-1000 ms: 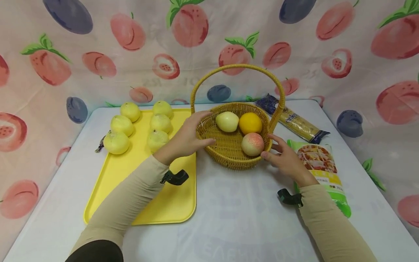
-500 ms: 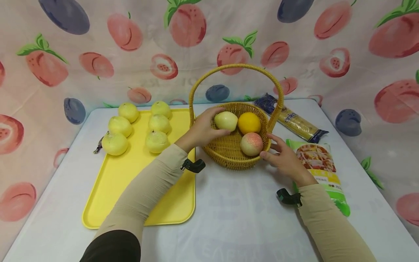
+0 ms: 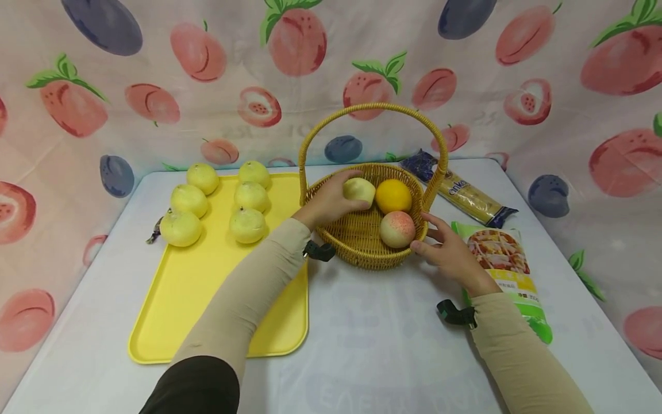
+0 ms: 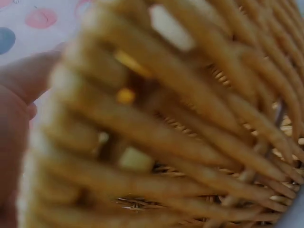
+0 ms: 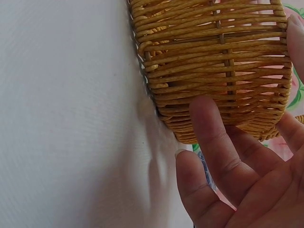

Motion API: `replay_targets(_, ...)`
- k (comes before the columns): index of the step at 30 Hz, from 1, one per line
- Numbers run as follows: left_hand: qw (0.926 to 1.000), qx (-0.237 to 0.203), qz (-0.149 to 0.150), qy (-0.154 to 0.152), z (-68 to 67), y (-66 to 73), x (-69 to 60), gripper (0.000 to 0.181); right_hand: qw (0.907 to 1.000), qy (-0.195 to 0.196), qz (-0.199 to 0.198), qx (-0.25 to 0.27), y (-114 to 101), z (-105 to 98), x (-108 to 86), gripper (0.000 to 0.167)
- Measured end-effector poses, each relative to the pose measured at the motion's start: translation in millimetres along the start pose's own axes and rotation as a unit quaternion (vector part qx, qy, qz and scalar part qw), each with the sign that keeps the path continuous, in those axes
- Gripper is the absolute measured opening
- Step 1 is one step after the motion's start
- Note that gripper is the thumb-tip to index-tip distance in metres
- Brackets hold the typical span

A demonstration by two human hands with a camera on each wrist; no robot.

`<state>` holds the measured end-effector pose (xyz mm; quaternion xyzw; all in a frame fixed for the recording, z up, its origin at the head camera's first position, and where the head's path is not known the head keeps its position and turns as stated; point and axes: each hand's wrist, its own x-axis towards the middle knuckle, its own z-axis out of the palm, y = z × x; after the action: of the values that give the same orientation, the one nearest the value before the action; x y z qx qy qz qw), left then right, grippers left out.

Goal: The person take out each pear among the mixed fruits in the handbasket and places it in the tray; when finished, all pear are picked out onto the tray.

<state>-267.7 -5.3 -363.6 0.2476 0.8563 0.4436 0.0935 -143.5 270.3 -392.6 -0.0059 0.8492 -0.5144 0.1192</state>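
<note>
A wicker basket (image 3: 369,259) with a tall arched handle holds a pale yellow-green fruit (image 3: 360,190), an orange (image 3: 393,196) and a peach (image 3: 397,229). My left hand (image 3: 331,198) reaches over the basket's left rim, thumb and fingers round the pale fruit. The left wrist view shows mostly blurred weave, with part of that hand at the left edge. At the basket's right side my right hand (image 3: 450,253) holds the rim. In the right wrist view its fingers (image 5: 209,123) lie against the outer wicker wall, and the thumb is at the rim.
Left of the basket lies a yellow tray (image 3: 207,299) with several round pale yellow fruits (image 3: 248,224) along its far part. A long pasta packet (image 3: 465,192) lies behind right; a green food bag (image 3: 509,276) is beside the right forearm. A patterned cloth hangs behind.
My left hand has moved right and in over the basket's rim, and its fingers now close round the pale fruit. My right hand stays at the basket's right rim.
</note>
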Motion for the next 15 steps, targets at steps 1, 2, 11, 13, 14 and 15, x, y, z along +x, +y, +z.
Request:
replay_targets(1, 1.0000, 0.000, -0.004, -0.004, 0.4, -1.0, 1.3, 0.075, 1.0000, 0.000, 0.000, 0.000, 0.2, 0.2, -0.1, 0.090)
replay_targets(2, 1.0000, -0.001, -0.006, -0.006, 0.8, -1.6, 2.3, 0.075, 1.0000, -0.001, 0.000, 0.001, 0.4, 0.5, -0.1, 0.090)
replay_targets(11, 0.9984, 0.015, -0.045, -0.032, 1.3, -4.6, 7.6, 0.081, 0.9999, -0.001, 0.008, -0.008, -0.9, 0.3, -0.2, 0.090)
replay_targets(13, 0.9981, 0.010, -0.052, -0.033, 0.9, -5.1, 8.0, 0.081, 0.9999, 0.000, 0.010, -0.009, -0.6, -0.1, 0.0, 0.091)
replay_targets(14, 0.9980, 0.010, -0.053, -0.034, 0.6, -5.2, 8.0, 0.080, 0.9999, 0.000, 0.011, -0.009, -0.4, -0.2, 0.1, 0.091)
replay_targets(15, 0.9978, 0.010, -0.055, -0.035, 0.4, -5.5, 8.3, 0.079, 0.9999, 0.000, 0.012, -0.008, -0.1, -0.2, 0.1, 0.091)
